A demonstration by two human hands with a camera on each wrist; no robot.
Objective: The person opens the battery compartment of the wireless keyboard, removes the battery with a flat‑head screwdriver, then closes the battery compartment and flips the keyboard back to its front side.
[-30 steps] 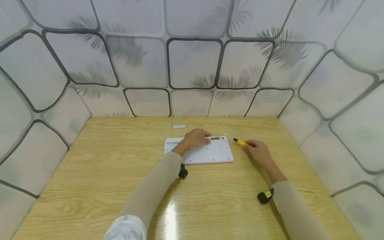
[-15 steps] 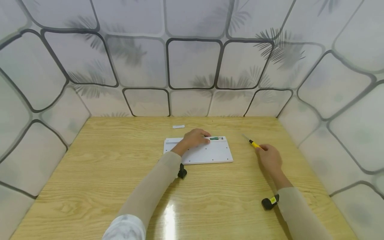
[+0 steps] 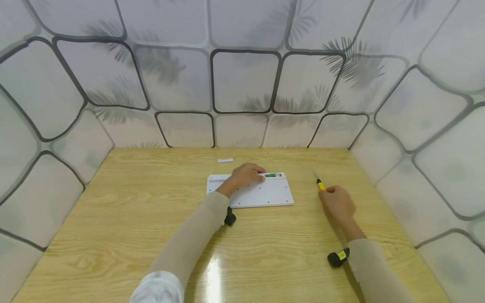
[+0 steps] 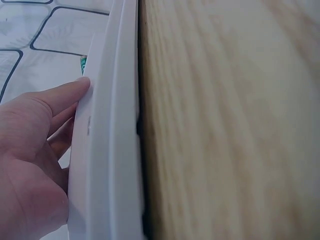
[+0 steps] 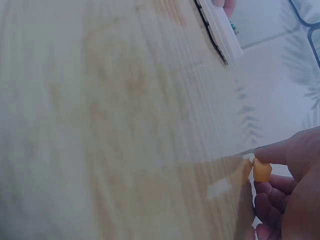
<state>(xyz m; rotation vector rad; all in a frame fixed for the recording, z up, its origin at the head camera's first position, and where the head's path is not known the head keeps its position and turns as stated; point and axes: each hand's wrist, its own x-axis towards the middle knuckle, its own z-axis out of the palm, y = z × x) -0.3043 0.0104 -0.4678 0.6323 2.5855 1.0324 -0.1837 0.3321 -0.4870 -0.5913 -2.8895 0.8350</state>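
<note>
Left hand (image 3: 244, 174) grips white panel's (image 3: 267, 195) far edge; right hand (image 3: 339, 204) pinches yellow screwdriver (image 3: 321, 185) toward bench's (image 3: 132, 198) right edge, decent gap between.

A wood-grain table (image 3: 113, 219) bears a bright streak of reflected light (image 3: 214, 275); behind it and along both sides, pale wall covering (image 3: 242, 80) shows dark rounded outlines (image 3: 246, 51) and grey fronds (image 3: 350, 59).

White panel (image 3: 265, 194), strip (image 3: 225, 160) on wooden table (image 3: 132, 189)
</note>
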